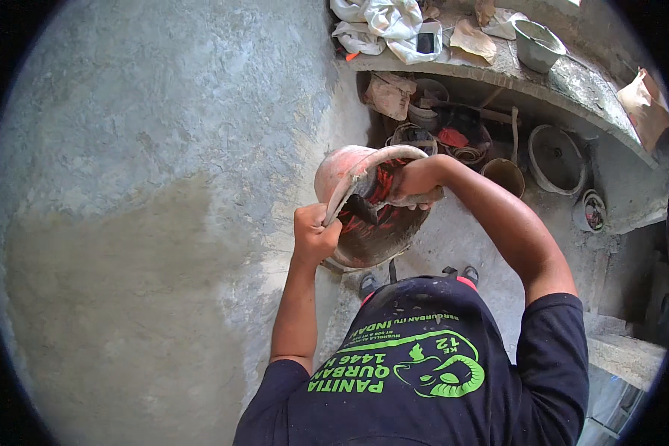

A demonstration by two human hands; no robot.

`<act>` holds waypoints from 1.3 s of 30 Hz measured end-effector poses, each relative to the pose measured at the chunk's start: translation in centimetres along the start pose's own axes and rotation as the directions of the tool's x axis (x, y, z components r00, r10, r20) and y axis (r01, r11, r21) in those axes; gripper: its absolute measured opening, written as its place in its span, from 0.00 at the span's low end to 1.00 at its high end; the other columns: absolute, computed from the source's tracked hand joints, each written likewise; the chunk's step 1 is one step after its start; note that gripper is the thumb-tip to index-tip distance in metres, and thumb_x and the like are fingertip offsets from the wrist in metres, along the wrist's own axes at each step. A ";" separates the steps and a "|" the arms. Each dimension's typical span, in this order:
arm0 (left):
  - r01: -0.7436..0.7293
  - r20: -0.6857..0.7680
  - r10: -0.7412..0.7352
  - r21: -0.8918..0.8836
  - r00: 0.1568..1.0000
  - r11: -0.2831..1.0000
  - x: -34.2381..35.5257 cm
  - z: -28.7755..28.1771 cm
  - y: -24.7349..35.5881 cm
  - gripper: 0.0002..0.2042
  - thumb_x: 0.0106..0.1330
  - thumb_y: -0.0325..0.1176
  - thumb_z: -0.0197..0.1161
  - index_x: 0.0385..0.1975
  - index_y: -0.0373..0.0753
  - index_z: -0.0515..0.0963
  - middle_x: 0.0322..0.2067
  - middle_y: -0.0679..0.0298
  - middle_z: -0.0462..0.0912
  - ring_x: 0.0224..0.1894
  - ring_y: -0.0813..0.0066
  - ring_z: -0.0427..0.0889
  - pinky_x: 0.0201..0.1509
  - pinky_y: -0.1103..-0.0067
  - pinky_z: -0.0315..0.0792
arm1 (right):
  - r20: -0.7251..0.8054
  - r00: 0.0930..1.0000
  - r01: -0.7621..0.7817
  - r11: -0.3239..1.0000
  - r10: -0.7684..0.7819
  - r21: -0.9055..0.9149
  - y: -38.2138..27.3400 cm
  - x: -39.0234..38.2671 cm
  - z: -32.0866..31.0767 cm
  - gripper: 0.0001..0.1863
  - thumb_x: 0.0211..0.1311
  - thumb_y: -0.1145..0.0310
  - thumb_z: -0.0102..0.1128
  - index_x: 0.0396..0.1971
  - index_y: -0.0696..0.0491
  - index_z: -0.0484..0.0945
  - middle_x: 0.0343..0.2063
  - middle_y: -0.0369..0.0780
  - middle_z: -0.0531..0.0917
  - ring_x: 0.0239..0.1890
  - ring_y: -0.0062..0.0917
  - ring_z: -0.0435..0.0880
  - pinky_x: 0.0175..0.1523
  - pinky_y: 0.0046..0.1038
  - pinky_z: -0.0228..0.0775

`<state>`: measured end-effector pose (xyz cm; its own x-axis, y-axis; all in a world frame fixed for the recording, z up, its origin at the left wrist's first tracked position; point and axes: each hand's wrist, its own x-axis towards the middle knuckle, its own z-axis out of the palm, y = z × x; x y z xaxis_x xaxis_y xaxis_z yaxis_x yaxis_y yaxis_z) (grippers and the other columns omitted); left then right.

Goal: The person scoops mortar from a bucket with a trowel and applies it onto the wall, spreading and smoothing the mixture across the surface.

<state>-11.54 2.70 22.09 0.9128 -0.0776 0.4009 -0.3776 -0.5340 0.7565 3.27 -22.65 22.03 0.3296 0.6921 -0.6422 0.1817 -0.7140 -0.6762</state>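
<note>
A red bucket (332, 168) with a grey, mortar-crusted rim is tilted in front of me, its inside streaked red and dark. My left hand (314, 232) is closed on its rim at the left. My right hand (421, 181) reaches to its upper right mouth, fingers curled on a grey object that I cannot make out. A dark flat piece (363, 209) shows inside the mouth. Just below, a wide round mortar-coated tub (368, 249) lies under the bucket, partly hidden by it.
A plastered wall (134, 134) is at left. A curved concrete ledge (580, 93) holds white sacks (379, 22), paper bags and a grey bucket (537, 44). Beneath stand several containers, including a yellowish bucket (502, 180), a round basin (556, 160) and a small pail (593, 210).
</note>
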 end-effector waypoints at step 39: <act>0.175 -0.136 -0.245 -0.394 0.960 0.902 4.0 -3.3 0.0 0.04 0.47 0.22 0.62 0.17 0.35 0.74 0.21 0.74 0.75 0.23 0.86 0.67 0.28 0.81 0.59 | -0.493 0.843 -0.042 0.887 -0.216 -0.460 -4.1 -4.6 6.8 0.12 0.51 0.68 0.62 0.33 0.59 0.88 0.34 0.51 0.88 0.41 0.46 0.89 0.47 0.42 0.82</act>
<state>-8.42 5.21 25.38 0.9477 0.1710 0.2693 -0.2421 -0.1640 0.9563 -5.31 -22.16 25.32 0.6950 0.6854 -0.2173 0.5740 -0.7108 -0.4066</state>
